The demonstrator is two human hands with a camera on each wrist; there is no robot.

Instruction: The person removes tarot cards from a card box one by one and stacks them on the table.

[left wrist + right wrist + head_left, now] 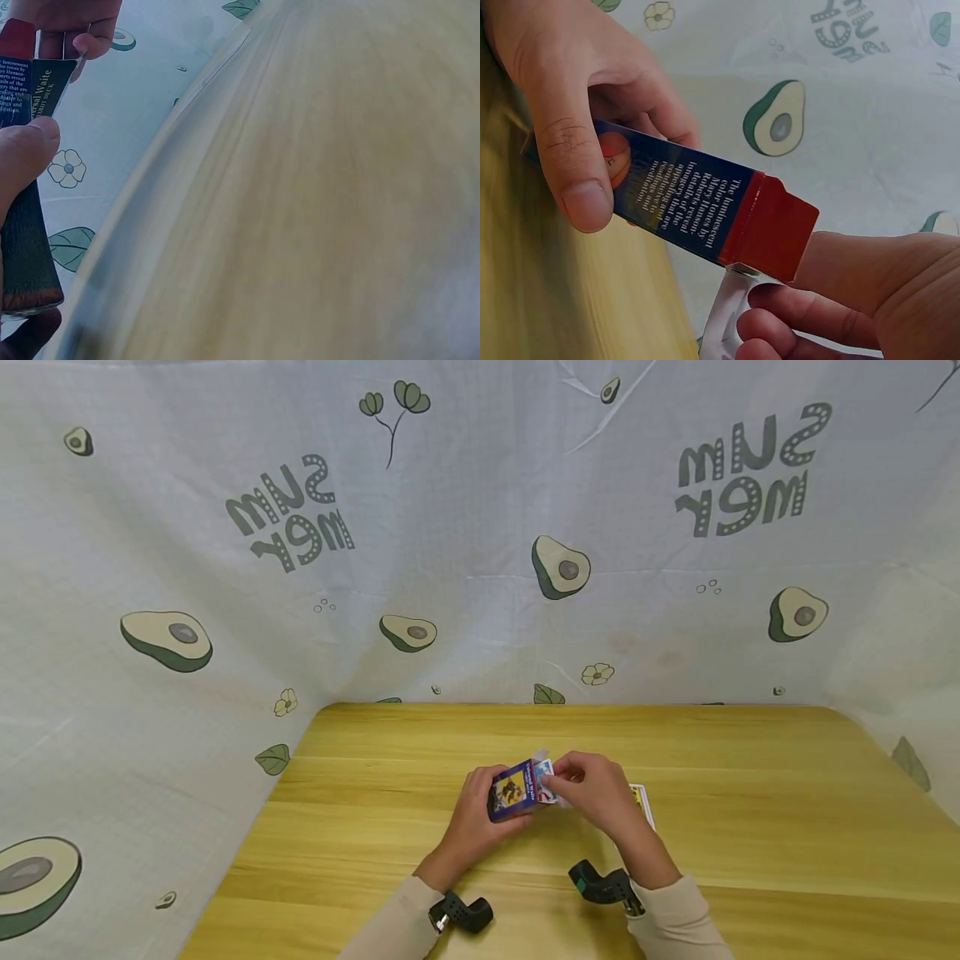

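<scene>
My left hand [480,814] grips a small dark blue card box [512,791], its thumb along one side. The box is tilted, with its end at the right open. A red flap [772,229] stands out from that end in the right wrist view. At the opening, a picture card [545,781] sticks partly out, and my right hand [596,789] pinches it between thumb and fingers. Whether one card or a stack is held cannot be told. The left wrist view shows the left thumb [28,154] pressing the box and the right fingers beyond it.
Another card or stack [642,802] lies on the wooden table [405,752], partly hidden behind the right forearm. A white cloth [465,527] printed with avocados hangs behind the table and at its sides. Black wrist mounts [468,913] sit on both sleeves.
</scene>
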